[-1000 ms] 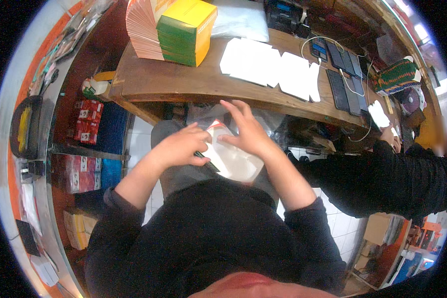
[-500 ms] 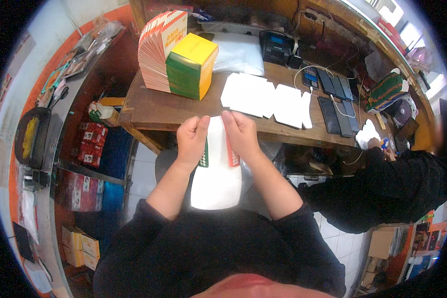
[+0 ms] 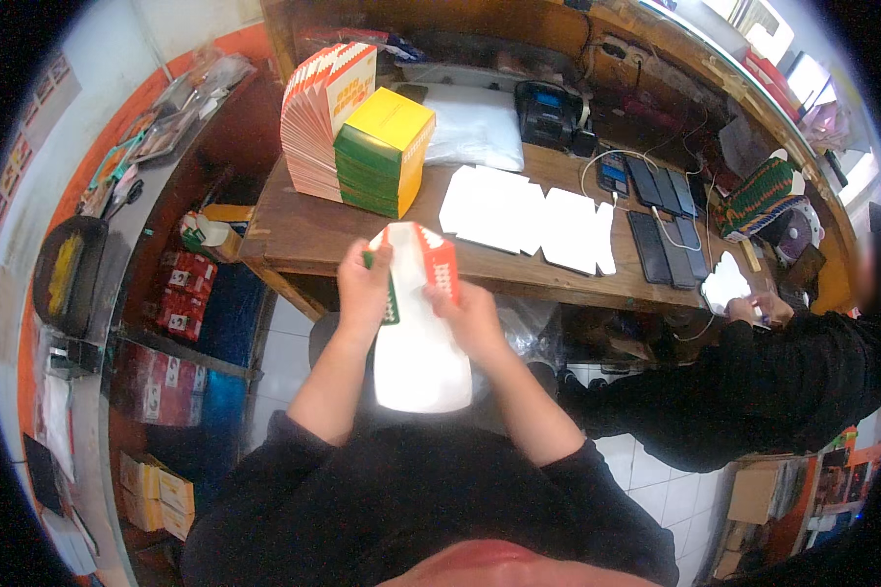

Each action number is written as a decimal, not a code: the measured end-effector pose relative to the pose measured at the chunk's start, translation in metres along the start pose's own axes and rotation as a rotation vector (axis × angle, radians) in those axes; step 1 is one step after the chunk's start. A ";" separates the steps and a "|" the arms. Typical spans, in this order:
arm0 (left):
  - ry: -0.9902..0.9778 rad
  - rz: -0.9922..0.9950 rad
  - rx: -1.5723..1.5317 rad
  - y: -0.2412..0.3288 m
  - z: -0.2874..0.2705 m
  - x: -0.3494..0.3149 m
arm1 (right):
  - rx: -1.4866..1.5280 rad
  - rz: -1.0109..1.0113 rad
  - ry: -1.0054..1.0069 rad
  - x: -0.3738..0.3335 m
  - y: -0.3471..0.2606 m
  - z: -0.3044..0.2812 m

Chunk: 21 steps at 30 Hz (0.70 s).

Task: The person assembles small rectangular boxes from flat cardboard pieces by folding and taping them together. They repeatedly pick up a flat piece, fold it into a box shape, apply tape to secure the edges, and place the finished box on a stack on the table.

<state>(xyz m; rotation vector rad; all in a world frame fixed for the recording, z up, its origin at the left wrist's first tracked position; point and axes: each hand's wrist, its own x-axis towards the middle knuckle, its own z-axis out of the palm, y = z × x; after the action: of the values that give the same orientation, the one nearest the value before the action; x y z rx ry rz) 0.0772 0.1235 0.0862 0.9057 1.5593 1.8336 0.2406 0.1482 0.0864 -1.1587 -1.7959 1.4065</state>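
Between my hands is a partly folded cardboard box [image 3: 423,362], white on the inside, with a green side flap at the left and a red one at the right. My left hand [image 3: 364,279] is closed on its left edge, thumb on the upper part. Lower on the red flap, my right hand [image 3: 463,313] grips the right edge. The box's long white end hangs toward my body. Beyond it on the wooden table [image 3: 299,220] lie flat white cardboard blanks [image 3: 494,207]. A fanned stack of printed cartons [image 3: 313,137] stands beside a yellow-and-green stack [image 3: 382,152].
Several phones [image 3: 646,245] with cables lie right of the blanks. A black printer-like device [image 3: 548,112] and clear plastic bags [image 3: 475,127] sit at the back. At the right, a co-worker's hands [image 3: 759,310] are at a white piece. Shelves with red packs [image 3: 181,293] stand left.
My right hand has slid down the right edge, and the red flap now stands more upright. My left hand shifted slightly left. The co-worker's hands have moved at the white piece.
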 end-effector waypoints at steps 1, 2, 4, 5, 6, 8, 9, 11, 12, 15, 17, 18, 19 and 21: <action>-0.073 -0.027 0.273 0.008 0.001 -0.008 | 0.011 -0.027 0.027 0.003 0.002 -0.002; -0.098 -0.090 0.253 -0.004 0.004 -0.013 | 0.021 -0.053 0.053 0.007 0.003 -0.005; -0.089 -0.077 0.150 -0.008 0.003 -0.018 | 0.094 -0.098 0.134 0.010 0.004 -0.003; -0.116 -0.090 0.125 -0.005 0.004 -0.017 | 0.156 -0.117 0.188 0.010 0.003 0.004; -0.142 -0.103 0.100 0.000 0.004 -0.014 | 0.218 -0.135 0.242 0.009 0.003 0.009; -0.199 -0.120 0.154 -0.002 0.002 -0.012 | 0.304 -0.223 0.425 0.014 0.012 0.018; -0.237 -0.125 0.233 -0.016 0.002 -0.012 | 0.347 -0.268 0.517 0.016 0.017 0.019; -0.291 -0.323 0.054 -0.018 0.001 -0.021 | 0.426 -0.227 0.416 0.017 0.004 0.013; -0.245 -0.267 0.103 -0.017 -0.003 -0.024 | 0.257 -0.215 0.339 0.015 0.001 0.008; -0.126 -0.055 0.287 -0.014 -0.009 -0.021 | -0.464 -0.376 0.161 0.010 -0.003 -0.010; -0.140 -0.013 0.278 0.007 -0.007 -0.021 | -0.722 -0.325 -0.133 0.010 -0.006 -0.022; -0.149 0.007 0.271 0.013 -0.006 -0.022 | -0.811 -0.329 -0.111 0.006 -0.011 -0.026; -0.172 0.043 0.327 0.009 -0.008 -0.020 | -0.894 -0.340 -0.088 0.002 -0.018 -0.028; -0.214 0.113 0.443 -0.001 -0.014 -0.018 | -1.035 -0.415 -0.080 0.000 -0.019 -0.029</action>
<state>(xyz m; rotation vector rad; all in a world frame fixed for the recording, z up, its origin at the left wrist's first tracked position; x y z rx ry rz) 0.0775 0.1014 0.0812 1.3654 1.8369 1.4227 0.2600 0.1604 0.1133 -1.0483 -2.7195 0.2247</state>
